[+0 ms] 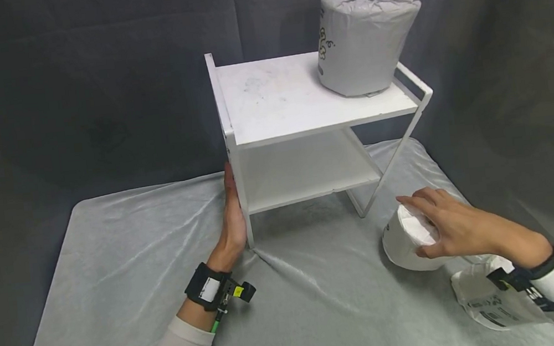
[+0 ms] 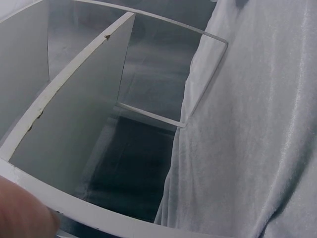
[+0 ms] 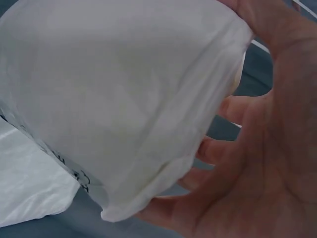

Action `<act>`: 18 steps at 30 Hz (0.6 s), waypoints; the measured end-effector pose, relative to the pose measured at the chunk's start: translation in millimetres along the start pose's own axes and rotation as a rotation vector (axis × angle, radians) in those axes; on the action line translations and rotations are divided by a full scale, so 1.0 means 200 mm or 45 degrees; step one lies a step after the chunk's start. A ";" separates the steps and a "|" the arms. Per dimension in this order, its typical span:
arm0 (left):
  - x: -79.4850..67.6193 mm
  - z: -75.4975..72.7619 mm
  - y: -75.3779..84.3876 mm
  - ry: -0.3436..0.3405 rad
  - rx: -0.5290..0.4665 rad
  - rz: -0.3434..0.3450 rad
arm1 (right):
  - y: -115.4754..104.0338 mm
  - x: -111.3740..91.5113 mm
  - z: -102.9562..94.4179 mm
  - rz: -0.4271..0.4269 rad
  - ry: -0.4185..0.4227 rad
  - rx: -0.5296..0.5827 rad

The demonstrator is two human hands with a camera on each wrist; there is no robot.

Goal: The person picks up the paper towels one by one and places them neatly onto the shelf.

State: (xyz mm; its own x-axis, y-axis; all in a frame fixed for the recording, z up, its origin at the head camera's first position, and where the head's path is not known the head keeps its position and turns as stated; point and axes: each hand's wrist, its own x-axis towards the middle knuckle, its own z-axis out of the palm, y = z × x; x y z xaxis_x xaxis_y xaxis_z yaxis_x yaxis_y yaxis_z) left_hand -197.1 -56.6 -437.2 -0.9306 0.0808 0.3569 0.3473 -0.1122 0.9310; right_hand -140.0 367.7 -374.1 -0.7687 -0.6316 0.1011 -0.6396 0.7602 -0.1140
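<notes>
The wrapped toilet roll (image 1: 407, 245) sits on or just above the tabletop (image 1: 309, 303); the right hand (image 1: 455, 228) grips its top, though slack wrapping (image 3: 168, 124) could slip. The left hand (image 1: 233, 227) lies flat against the two-tier shelf (image 1: 285, 102) (overpushing might topple the upper roll (image 1: 366, 39)).

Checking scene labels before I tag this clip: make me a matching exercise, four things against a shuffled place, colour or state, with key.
Things:
1. left fingers
2. right fingers
3. rack
4. cloth

Place, colour or state:
A. gripping a roll
B. light grey, spread under the rack
C. against the rack's left side
D. white, with another roll on top

Pairs: 1-C, 2-A, 3-D, 4-B
</notes>
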 end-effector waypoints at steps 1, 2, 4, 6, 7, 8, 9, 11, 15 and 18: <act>0.00 0.00 0.00 -0.001 0.002 0.000 | -0.01 0.00 -0.01 -0.015 0.016 -0.008; 0.00 0.00 0.00 -0.003 0.002 0.001 | -0.02 0.01 -0.02 -0.029 0.031 -0.016; 0.00 0.00 0.00 -0.005 0.004 0.002 | -0.03 0.01 -0.03 -0.057 0.051 -0.027; 0.00 0.00 0.00 -0.006 0.006 -0.001 | -0.05 0.02 -0.05 -0.083 0.062 -0.029; 0.00 0.00 0.00 -0.006 0.006 -0.002 | -0.05 0.02 -0.06 -0.094 0.062 -0.029; 0.00 0.00 0.00 -0.005 0.007 -0.004 | -0.06 0.03 -0.07 -0.106 0.062 -0.028; 0.00 0.00 0.00 -0.005 0.008 -0.004 | -0.07 0.03 -0.07 -0.117 0.063 -0.030; 0.00 0.00 0.00 -0.008 0.009 -0.004 | -0.09 0.04 -0.09 -0.134 0.062 -0.036; 0.00 0.00 0.00 -0.010 0.007 0.015 | -0.12 0.06 -0.13 -0.162 0.065 -0.049; 0.00 0.00 0.00 -0.012 0.015 0.022 | -0.14 0.08 -0.15 -0.161 0.050 -0.051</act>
State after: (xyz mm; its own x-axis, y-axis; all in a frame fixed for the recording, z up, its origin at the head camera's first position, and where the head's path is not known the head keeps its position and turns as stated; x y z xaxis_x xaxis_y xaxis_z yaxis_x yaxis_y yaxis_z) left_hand -197.1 -56.7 -436.5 -0.9234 0.0886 0.3735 0.3646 -0.1018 0.9256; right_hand -134.1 341.7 -340.1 -0.6808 -0.7168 0.1509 -0.7300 0.6809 -0.0588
